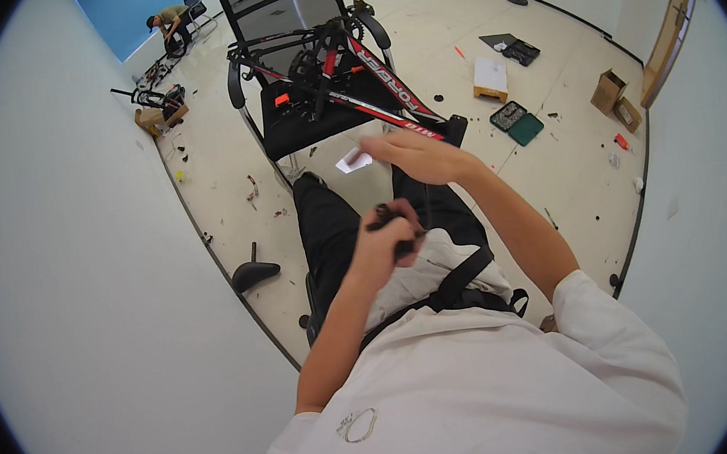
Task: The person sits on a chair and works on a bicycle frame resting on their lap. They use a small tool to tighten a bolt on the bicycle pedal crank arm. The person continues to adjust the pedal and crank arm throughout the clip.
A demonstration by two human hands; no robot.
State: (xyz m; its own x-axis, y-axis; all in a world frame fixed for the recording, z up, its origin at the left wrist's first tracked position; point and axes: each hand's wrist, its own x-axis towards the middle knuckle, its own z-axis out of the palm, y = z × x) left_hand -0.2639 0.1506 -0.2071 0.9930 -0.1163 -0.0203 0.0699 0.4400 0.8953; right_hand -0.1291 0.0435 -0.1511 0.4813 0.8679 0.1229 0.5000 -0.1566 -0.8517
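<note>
My left hand (pixel 372 253) is closed around a small black part (pixel 387 216) in front of my lap; its exact kind is hard to make out. Farther out, my right hand (pixel 423 157) is held flat with its fingers stretched toward the left, and nothing shows in it. Just beyond that hand lies the near end of a red, black and white bicycle frame (pixel 384 80). The frame rests across the seat and arms of a black office chair (pixel 285 137) facing me. A small orange-red item (pixel 282 100) sits on the seat.
A bicycle saddle (pixel 255 275) lies on the floor at left. On the right are an open green tool case (pixel 528 130), a black case (pixel 523 51), a white-and-yellow box (pixel 490 74) and cardboard boxes (pixel 607 91). Another person (pixel 174 17) bends over a wheel far left.
</note>
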